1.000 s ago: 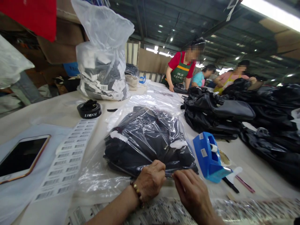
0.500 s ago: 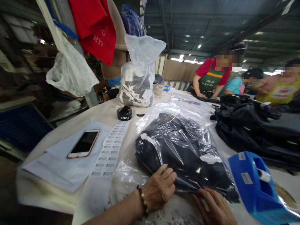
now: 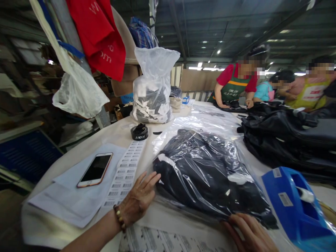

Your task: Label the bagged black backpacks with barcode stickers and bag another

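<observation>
A clear plastic bag (image 3: 199,175) with a folded black item inside, perhaps a garment or soft bag, lies flat in front of me. White patches show through the film. My left hand (image 3: 140,197), wearing a bead bracelet (image 3: 120,217), rests palm down at the bag's left edge. Its fingers are stretched out and the tips touch the film. At the near right edge, my right hand (image 3: 249,232) has thumb and fingers closed on the bag's rim; part of that hand is cut off by the frame. Printed film (image 3: 157,241) lies below the bag.
Left of the bag are barcode label sheets (image 3: 128,171), a phone (image 3: 96,169) on papers (image 3: 65,206) and a black tape roll (image 3: 139,132). A blue tape dispenser (image 3: 286,199) stands right, black goods (image 3: 283,140) behind it. A filled bag (image 3: 152,94) stands farther back. Co-workers (image 3: 233,87) stand across.
My left hand has moved left from the bag's near edge to its left edge, its fingers now straighter. Loose film there is no longer spread out. My right hand stays at the near right edge.
</observation>
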A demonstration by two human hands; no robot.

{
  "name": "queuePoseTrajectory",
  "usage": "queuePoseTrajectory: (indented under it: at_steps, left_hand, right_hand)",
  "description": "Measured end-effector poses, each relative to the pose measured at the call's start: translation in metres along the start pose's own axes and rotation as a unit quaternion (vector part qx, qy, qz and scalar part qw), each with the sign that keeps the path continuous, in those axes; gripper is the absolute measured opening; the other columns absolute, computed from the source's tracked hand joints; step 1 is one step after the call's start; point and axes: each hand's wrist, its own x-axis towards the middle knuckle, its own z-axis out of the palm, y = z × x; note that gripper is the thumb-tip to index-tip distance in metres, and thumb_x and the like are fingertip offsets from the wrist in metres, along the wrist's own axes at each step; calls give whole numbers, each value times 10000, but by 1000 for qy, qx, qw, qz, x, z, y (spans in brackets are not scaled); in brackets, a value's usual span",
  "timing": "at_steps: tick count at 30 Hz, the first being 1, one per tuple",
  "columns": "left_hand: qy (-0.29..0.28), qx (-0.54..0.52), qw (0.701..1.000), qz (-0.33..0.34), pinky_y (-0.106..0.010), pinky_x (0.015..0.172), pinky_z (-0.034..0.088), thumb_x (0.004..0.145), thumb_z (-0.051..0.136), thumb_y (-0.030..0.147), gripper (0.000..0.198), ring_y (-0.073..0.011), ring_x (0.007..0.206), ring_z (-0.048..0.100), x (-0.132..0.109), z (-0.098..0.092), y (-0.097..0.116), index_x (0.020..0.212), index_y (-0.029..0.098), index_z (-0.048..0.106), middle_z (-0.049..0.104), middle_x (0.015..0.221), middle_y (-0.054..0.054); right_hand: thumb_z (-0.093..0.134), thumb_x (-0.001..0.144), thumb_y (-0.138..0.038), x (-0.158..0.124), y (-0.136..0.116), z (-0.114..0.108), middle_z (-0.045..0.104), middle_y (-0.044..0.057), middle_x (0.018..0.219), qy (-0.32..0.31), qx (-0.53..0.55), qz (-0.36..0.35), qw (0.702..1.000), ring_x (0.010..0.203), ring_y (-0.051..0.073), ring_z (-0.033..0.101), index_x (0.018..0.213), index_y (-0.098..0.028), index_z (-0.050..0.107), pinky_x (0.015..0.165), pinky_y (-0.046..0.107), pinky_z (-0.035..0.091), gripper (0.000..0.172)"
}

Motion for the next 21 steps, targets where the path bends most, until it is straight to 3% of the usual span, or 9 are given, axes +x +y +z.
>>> queuePoseTrajectory:
  at_steps: [4,9,15,21]
  left_hand:
    - [-7,-37,999,26,-446,999,429,789,346,-21,272,-239,1281,370,6,-1,3,668,139,529,493,1302,-150]
    - [32,-63,997,37,-420,1017,393,822,388,-11,244,-198,1192,458,11,2,13,731,148,548,567,1208,-100]
    - [45,-110,993,24,-360,913,434,844,405,24,207,-187,1032,518,24,6,5,772,149,552,603,1053,-71]
    - [42,-149,987,-32,-261,780,469,848,418,66,202,-153,890,530,37,7,2,700,162,517,578,916,-53]
  right_hand:
    - [487,887,-411,3,19,-1,610,32,811,0,3,3,1000,713,142,593,851,-229,594,625,240,467,215]
    - [500,881,-413,9,36,-1,612,32,797,15,-5,6,1000,715,146,591,808,-224,593,620,247,465,223]
    - [500,881,-403,10,35,-1,612,33,797,26,-5,11,1000,713,147,592,813,-223,593,611,249,470,214]
    - [516,871,-389,10,35,-1,612,27,799,25,13,25,999,724,147,598,812,-231,589,618,245,483,184]
